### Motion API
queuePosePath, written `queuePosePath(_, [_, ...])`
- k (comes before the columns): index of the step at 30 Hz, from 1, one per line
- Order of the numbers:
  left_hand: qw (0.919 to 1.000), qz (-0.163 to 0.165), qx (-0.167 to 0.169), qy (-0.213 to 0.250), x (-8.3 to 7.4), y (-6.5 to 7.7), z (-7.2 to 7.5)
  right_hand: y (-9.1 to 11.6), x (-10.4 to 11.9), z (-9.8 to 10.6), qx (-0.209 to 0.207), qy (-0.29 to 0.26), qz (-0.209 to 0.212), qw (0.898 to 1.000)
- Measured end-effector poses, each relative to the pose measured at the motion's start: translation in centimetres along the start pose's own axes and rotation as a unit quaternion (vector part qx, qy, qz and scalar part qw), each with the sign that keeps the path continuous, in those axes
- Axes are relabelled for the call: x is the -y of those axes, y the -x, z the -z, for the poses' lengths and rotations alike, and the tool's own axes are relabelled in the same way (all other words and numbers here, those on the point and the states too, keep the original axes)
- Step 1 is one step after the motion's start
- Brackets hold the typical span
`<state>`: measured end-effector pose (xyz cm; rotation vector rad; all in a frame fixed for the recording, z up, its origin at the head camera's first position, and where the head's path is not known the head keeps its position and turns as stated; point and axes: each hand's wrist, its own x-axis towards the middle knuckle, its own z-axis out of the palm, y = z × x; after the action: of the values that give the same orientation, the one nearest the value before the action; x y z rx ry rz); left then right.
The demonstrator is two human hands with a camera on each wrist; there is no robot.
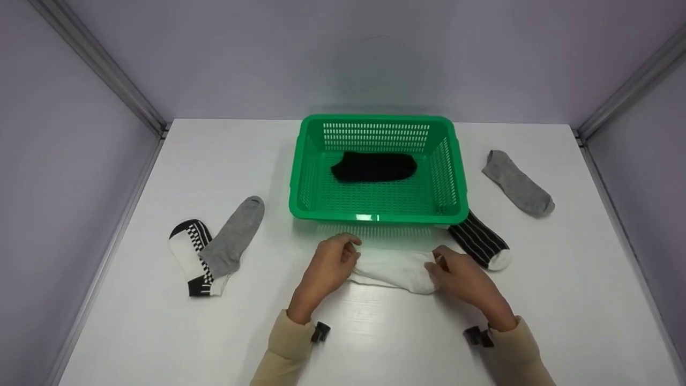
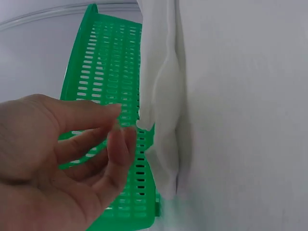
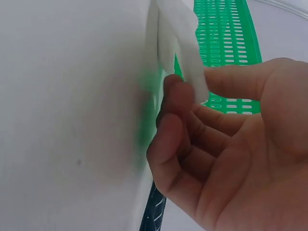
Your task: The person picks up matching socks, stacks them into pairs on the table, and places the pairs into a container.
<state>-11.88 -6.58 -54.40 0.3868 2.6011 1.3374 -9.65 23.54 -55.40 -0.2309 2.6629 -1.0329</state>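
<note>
In the head view, white socks (image 1: 394, 268) lie stacked in front of the green basket (image 1: 378, 219), one layer's edge showing below the other. My right hand (image 3: 236, 139) pinches the upper sock's right end between thumb and fingers, and that end is lifted. At the left end is my left hand (image 1: 335, 261). Its fingers (image 2: 115, 144) are loosely bent beside the white fabric (image 2: 163, 96), with a small gap and nothing between them in the left wrist view. Inside the basket lies a black sock (image 1: 375, 166).
A black striped sock (image 1: 477, 238) lies right of my right hand, partly under the basket's corner. Farther right is a grey sock (image 1: 519, 185). On the left, another grey sock (image 1: 233, 238) overlaps a white sock with checks (image 1: 185, 252). Walls enclose the white table (image 1: 134, 332).
</note>
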Motion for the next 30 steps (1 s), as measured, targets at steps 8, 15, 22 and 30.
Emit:
queuePosePath(8, [0.9985,0.002,0.05,0.02,-0.6,-0.9,-2.6,-0.1,0.3,0.3,-0.002,-0.012,0.002,1.0])
queuePosePath(15, [0.9928,-0.015,0.047,0.11,-2.3,-0.2,-2.0,0.4,1.9,1.0,-0.023,-0.099,0.012,0.995])
queuePosePath(22, [0.9715,-0.001,0.083,0.222,-4.7,1.4,-1.4,1.8,4.7,2.1,-0.047,-0.203,0.037,0.977])
queuePosePath(30, [0.9439,0.016,0.079,0.32,-5.8,1.1,-2.5,2.4,7.0,2.0,-0.069,-0.293,0.057,0.952])
